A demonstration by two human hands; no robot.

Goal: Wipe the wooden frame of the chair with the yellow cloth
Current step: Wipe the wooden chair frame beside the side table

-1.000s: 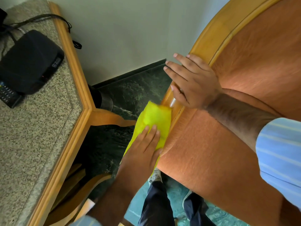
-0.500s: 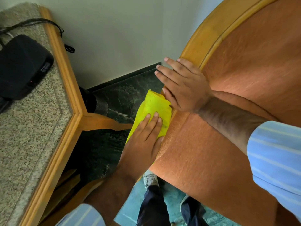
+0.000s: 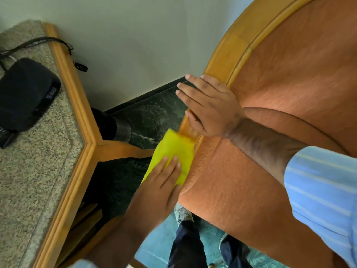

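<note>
The chair has a curved light wooden frame (image 3: 231, 49) around orange upholstery (image 3: 241, 186). A folded yellow cloth (image 3: 176, 149) lies against the frame's outer side, low on the chair's left edge. My left hand (image 3: 160, 186) presses flat on the cloth, fingers together and pointing up. My right hand (image 3: 208, 107) rests on the frame just above the cloth, fingers spread and extended past the edge, holding nothing. The frame section under both hands is hidden.
A granite-topped table with a wooden edge (image 3: 77, 105) stands close on the left, carrying a black box (image 3: 25, 93) and cables. A dark cylinder (image 3: 114, 126) sits on the green marble floor between table and chair. My legs and shoes (image 3: 185, 238) show below.
My left hand has slid the cloth up along the frame, closer to my right hand. The view has shifted slightly; my right hand stays on the frame.
</note>
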